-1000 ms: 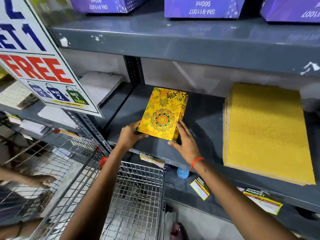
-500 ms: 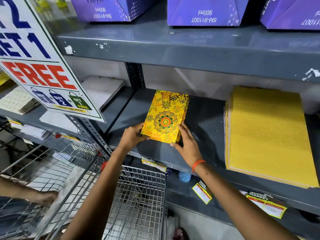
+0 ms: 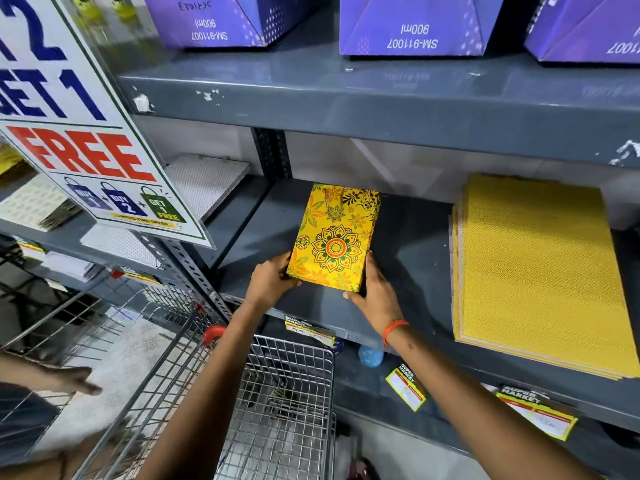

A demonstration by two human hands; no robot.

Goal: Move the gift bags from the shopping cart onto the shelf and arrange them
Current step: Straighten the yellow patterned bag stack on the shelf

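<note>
Where the grey metal shelf (image 3: 408, 258) meets its front edge, a small stack of yellow paper gift bags printed with orange and green floral mandalas (image 3: 334, 239) lies flat, its near end just inside that edge and its cord handles towards the back. The left hand (image 3: 272, 280) grips the stack's near left corner, fingers (image 3: 289, 275) curled under it. The right hand (image 3: 375, 292) presses against the near right corner, its fingers (image 3: 369, 268) laid along the stack's side and its thumb at the front. Towards the right end of the same shelf, well apart, lies a larger pile of plain yellow patterned paper bags (image 3: 533, 261). Below the front edge stands an empty silver wire shopping cart (image 3: 277, 403) with a red handle cap. Purple cardboard boxes (image 3: 412, 24) sit on the shelf above, and a white "FREE" offer sign (image 3: 86, 133) hangs at the left.
</note>
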